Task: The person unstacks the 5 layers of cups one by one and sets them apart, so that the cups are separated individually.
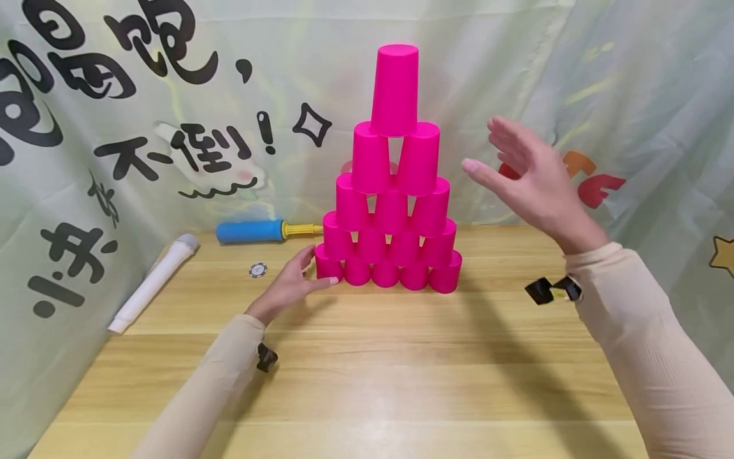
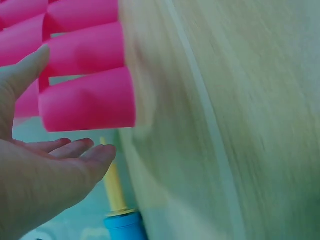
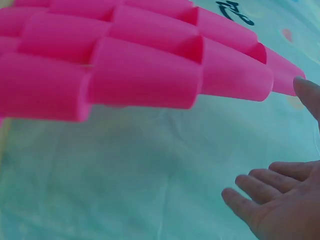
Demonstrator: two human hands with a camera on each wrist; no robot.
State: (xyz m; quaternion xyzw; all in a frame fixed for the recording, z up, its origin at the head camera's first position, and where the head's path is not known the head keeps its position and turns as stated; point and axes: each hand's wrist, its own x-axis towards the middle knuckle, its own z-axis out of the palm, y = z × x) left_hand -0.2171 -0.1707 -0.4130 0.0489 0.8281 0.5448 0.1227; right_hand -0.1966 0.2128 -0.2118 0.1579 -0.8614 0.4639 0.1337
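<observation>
Bright pink upside-down cups stand stacked as a tall pyramid, with a single top cup [image 1: 395,89] resting across two cups below it. Beside the lower left corner of the stack is my left hand [image 1: 291,285], thumb and fingers spread around the end cup [image 1: 328,266] of the bottom row. The left wrist view shows its fingers extended alongside that cup [image 2: 90,100], with a gap between. My right hand [image 1: 530,175] is raised in the air to the right of the upper rows, fingers extended and holding nothing. In the right wrist view its palm [image 3: 285,200] faces the stack.
Behind the stack's left side lies a blue pump [image 1: 250,231] with a yellow end. A round chip [image 1: 258,270] lies on the wooden table [image 1: 373,382]. Farther left is a white microphone-like stick [image 1: 155,280]. A printed curtain [image 1: 459,76] hangs close behind the cups.
</observation>
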